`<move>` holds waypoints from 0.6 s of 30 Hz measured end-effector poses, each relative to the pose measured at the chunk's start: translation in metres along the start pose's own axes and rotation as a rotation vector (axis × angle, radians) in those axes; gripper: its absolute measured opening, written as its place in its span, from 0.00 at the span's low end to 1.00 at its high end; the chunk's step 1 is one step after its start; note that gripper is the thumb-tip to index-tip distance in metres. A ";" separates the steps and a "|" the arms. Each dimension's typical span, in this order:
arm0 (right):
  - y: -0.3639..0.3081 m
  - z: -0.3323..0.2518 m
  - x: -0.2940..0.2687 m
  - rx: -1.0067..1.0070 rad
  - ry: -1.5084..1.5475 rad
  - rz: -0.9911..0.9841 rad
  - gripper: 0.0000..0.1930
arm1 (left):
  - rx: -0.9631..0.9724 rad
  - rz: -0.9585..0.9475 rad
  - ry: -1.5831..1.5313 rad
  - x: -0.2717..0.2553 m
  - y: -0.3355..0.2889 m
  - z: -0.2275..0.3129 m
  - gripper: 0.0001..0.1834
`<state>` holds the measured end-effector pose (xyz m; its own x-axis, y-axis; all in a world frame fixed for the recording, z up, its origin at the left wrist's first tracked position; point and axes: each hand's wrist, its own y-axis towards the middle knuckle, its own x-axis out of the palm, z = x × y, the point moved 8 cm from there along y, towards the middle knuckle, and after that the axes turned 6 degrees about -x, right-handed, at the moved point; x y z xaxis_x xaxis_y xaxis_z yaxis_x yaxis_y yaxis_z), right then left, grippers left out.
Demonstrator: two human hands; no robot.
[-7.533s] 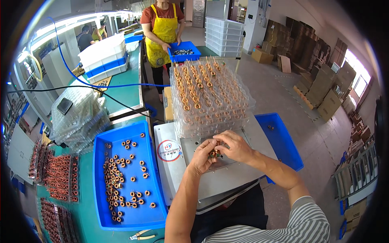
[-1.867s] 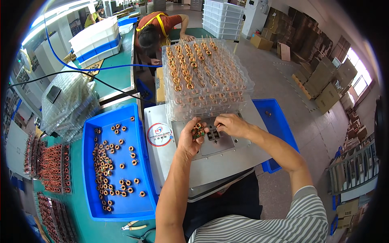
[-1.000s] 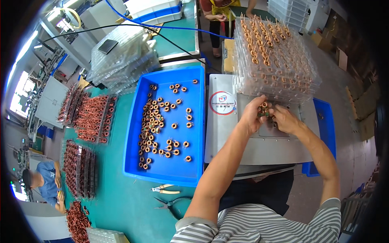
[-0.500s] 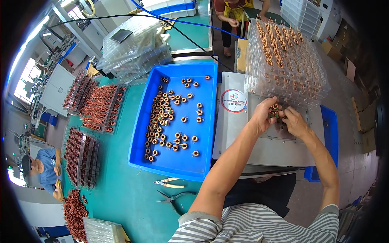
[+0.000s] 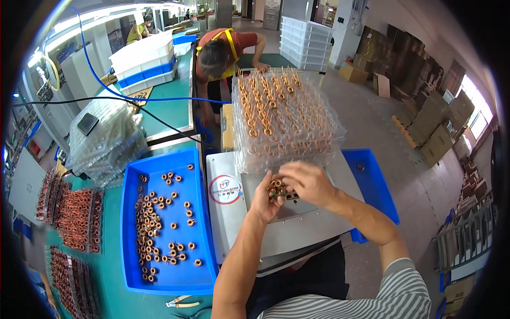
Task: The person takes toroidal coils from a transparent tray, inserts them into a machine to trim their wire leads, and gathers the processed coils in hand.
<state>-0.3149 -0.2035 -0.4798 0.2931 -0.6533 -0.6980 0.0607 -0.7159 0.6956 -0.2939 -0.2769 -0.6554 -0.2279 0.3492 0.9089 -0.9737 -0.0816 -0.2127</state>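
My left hand (image 5: 264, 201) is closed around several small copper-wound ring coils (image 5: 276, 189) with wire leads, above the grey metal machine top (image 5: 228, 228). Close against it, my right hand (image 5: 309, 183) reaches over from the right with bent fingers pressed together near the coils. What sits in its fingertips is hidden. Under both hands lies a metal plate (image 5: 297, 211) with small dark slots. A blue tray (image 5: 183, 276) to the left holds many loose ring coils (image 5: 151, 226).
Behind my hands stand stacked clear plastic trays (image 5: 319, 125) of copper coils. A second blue tray (image 5: 380, 194) is at the right. Pliers (image 5: 182, 302) lie on the green table (image 5: 119, 290). A person (image 5: 223, 53) bends beyond the stack; a blue cable (image 5: 159, 99) crosses the view.
The view has swung up and to the right, so the scene sits lower and further left. My left hand still holds the coils; my right hand now reaches over them from above.
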 end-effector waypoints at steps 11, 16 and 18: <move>0.124 0.162 -0.012 0.552 -0.199 -0.065 0.12 | 0.069 0.081 -0.027 0.006 0.000 0.010 0.20; 0.137 0.187 0.015 0.684 -0.228 -0.174 0.12 | 0.054 0.091 -0.017 0.000 0.003 0.009 0.19; 0.136 0.192 0.017 0.692 -0.149 -0.100 0.12 | 0.058 0.091 -0.030 0.001 0.003 0.009 0.20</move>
<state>-0.4852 -0.3587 -0.4297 0.1815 -0.5674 -0.8032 -0.5533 -0.7341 0.3936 -0.2968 -0.2854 -0.6517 -0.3147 0.3094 0.8974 -0.9471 -0.1657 -0.2750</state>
